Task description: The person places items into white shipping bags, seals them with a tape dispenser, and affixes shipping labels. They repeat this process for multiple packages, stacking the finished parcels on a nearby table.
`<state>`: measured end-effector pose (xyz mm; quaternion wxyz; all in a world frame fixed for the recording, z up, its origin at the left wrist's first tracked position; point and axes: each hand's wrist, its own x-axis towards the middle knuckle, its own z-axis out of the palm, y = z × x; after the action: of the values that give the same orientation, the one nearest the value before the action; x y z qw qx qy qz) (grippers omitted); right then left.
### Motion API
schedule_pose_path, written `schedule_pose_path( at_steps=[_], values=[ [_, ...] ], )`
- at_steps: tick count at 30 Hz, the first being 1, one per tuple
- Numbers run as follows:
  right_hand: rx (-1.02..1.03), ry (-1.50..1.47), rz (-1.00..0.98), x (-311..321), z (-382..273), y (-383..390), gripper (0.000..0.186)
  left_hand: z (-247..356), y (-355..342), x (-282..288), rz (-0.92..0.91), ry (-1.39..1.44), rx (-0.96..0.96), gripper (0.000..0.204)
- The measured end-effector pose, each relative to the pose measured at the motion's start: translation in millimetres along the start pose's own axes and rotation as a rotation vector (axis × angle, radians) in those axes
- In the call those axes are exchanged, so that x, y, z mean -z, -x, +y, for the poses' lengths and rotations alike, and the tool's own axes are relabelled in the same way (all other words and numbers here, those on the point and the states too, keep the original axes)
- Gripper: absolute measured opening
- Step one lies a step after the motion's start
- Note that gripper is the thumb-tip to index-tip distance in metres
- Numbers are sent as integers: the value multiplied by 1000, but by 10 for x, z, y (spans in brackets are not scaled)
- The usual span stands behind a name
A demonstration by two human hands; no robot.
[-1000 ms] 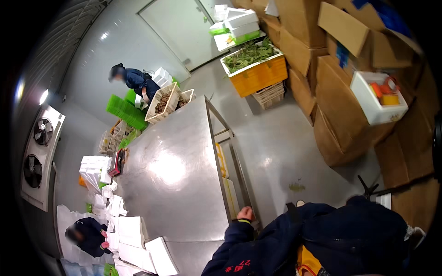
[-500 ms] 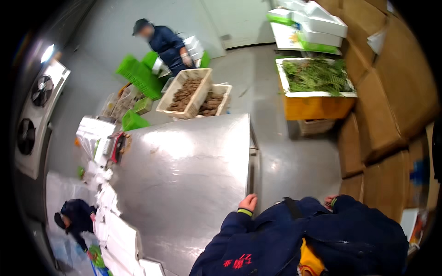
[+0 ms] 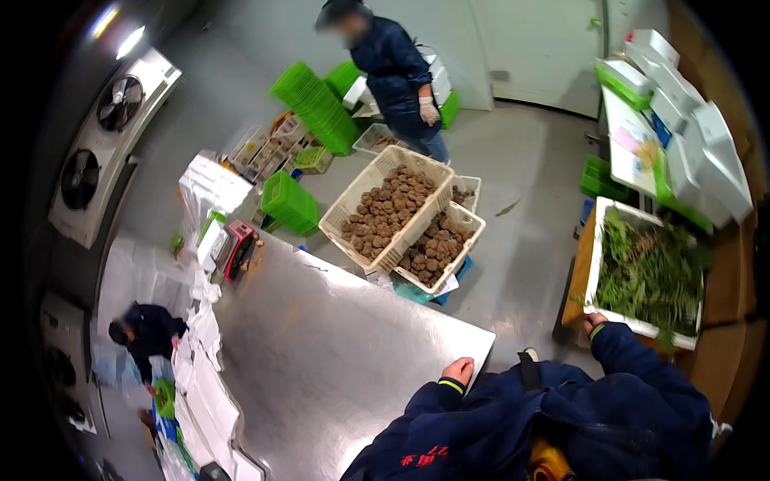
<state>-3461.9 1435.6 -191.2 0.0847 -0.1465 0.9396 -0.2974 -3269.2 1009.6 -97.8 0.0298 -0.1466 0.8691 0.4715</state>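
Observation:
My left hand [image 3: 459,369] is at the near right corner of the bare metal table [image 3: 353,345], fingers curled in, with nothing visible in them. My right hand [image 3: 593,322] is at the near left corner of a white foam box [image 3: 592,276] filled with green fern fronds [image 3: 646,268]. Its fingers are small and partly hidden, so I cannot tell whether they grip the rim. Beyond the table, a cream plastic crate [image 3: 346,240] holds brown rounded lumps [image 3: 393,204]. A second crate [image 3: 469,240] of similar lumps sits partly behind it.
A person [image 3: 393,72] in dark blue stands behind the crates, wearing a pale glove. Another person [image 3: 148,333] bends at the far left beside white sheeting [image 3: 200,385]. Green stacked baskets [image 3: 313,104], a red scale [image 3: 238,248], white foam boxes [image 3: 682,104] and brown cartons [image 3: 734,280] surround the area.
My view has shifted forward and turned, bringing the crates and fern box nearer. My right hand has moved from my side to the fern box. The person behind the crates now stands more upright.

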Motion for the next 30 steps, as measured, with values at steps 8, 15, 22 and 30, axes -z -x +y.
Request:
schedule_pose_path(
  at_steps=[8, 15, 22, 30],
  values=[
    [137, 585, -464, 575, -685, -2140, 25, -82, -677, 244, 233, 0, 184, 21],
    [-234, 159, -935, 242, 191, -3027, 24, 375, -1585, 257, 357, 253, 225, 21],
    [-570, -287, -1011, 202, 213, -4524, 25, 173, -2025, 143, 444, 287, 491, 22],
    [-283, -437, -830, 713, 1312, -6606, 14, 1118, -3734, -228, 254, 474, 646, 24]
  ],
)
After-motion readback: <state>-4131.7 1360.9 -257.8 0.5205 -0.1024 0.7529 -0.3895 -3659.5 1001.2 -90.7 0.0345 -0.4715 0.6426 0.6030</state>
